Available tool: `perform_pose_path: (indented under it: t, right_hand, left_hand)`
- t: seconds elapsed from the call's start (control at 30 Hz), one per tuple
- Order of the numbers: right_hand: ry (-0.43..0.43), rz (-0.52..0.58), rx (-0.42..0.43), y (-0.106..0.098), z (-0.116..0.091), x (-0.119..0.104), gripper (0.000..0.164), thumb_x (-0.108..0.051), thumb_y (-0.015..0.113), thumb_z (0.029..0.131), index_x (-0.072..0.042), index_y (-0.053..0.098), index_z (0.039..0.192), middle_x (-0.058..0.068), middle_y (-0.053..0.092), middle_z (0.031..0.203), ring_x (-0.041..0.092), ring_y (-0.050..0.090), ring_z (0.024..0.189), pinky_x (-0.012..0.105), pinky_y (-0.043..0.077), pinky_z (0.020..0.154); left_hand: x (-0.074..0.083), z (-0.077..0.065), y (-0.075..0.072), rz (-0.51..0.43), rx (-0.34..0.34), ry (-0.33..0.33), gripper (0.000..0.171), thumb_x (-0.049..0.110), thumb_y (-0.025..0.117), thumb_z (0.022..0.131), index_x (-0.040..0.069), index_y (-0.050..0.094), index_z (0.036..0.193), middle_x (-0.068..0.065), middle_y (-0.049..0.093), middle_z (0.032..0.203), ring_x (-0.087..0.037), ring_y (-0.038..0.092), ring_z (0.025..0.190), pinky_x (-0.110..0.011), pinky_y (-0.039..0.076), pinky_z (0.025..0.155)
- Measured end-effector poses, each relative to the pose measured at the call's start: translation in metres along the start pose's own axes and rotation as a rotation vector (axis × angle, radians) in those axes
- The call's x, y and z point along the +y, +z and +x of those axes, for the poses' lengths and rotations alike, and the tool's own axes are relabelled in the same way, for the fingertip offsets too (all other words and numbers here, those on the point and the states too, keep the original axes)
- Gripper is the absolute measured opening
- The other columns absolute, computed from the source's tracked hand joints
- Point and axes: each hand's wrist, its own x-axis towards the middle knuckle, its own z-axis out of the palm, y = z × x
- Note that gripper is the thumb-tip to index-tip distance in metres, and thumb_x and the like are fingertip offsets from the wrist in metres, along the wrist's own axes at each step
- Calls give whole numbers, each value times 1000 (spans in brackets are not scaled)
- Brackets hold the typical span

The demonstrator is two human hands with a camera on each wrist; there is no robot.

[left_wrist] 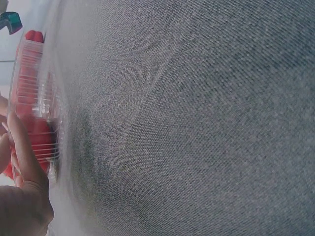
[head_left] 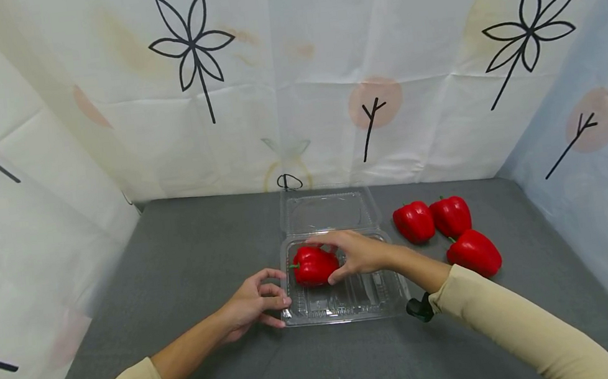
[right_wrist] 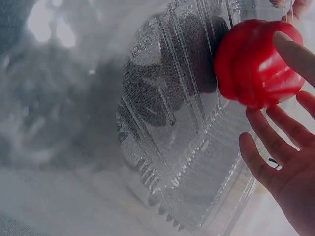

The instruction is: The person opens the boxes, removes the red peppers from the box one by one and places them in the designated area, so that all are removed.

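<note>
A clear plastic clamshell container (head_left: 346,310) lies with its lid (head_left: 329,211) folded back, away from me. In the left part of its base sits a red bell pepper (head_left: 314,266), green stem pointing left. My right hand (head_left: 359,252) holds this pepper from the right, fingers over the far side and thumb on the near side; in the right wrist view the thumb and fingertips meet the pepper (right_wrist: 256,64). My left hand (head_left: 252,302) touches the container's left edge with loosely bent fingers. The left wrist view shows a finger (left_wrist: 27,152) along the container's side.
Three more red bell peppers, one at the left (head_left: 414,222), one behind (head_left: 451,216) and one nearer (head_left: 474,253), lie to the container's right. Grey cloth (head_left: 203,245) covers the table. Patterned white fabric (head_left: 311,57) hangs at the back and sides.
</note>
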Motion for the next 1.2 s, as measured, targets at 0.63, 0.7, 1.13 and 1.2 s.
perform_pose_path:
  t: [0.63, 0.7, 1.13, 1.2]
  right_hand:
    - [-5, 23, -56, 9, 6, -1, 84, -9, 83, 80, -8, 39, 151, 12, 52, 144, 28, 55, 124, 43, 50, 102]
    - [-5, 17, -55, 9, 6, -1, 84, -9, 84, 80, -8, 39, 151, 12, 52, 144, 28, 55, 124, 42, 50, 102]
    - [3, -5, -31, 2, -2, -5, 84, -14, 85, 79, -10, 41, 151, 10, 53, 143, 28, 55, 124, 46, 51, 101]
    - [1, -7, -22, -1, -6, -7, 84, -15, 85, 79, -11, 41, 151, 10, 54, 142, 28, 56, 123, 46, 51, 100]
  left_hand:
    - [0, 0, 0, -4, 5, -8, 60, 5, 75, 88, 2, 40, 136, -9, 62, 92, -21, 63, 81, -45, 62, 69]
    - [-1, 0, -1, -6, 4, -7, 60, 4, 75, 88, 2, 40, 136, -9, 62, 92, -21, 63, 81, -45, 62, 69]
    - [-1, -1, -1, -10, -4, 10, 61, 3, 75, 87, 0, 39, 136, -8, 61, 91, -20, 64, 82, -45, 62, 68]
    - [-1, -1, -1, -11, -8, 12, 61, 2, 75, 87, 0, 39, 136, -8, 61, 91, -20, 64, 82, -44, 62, 68]
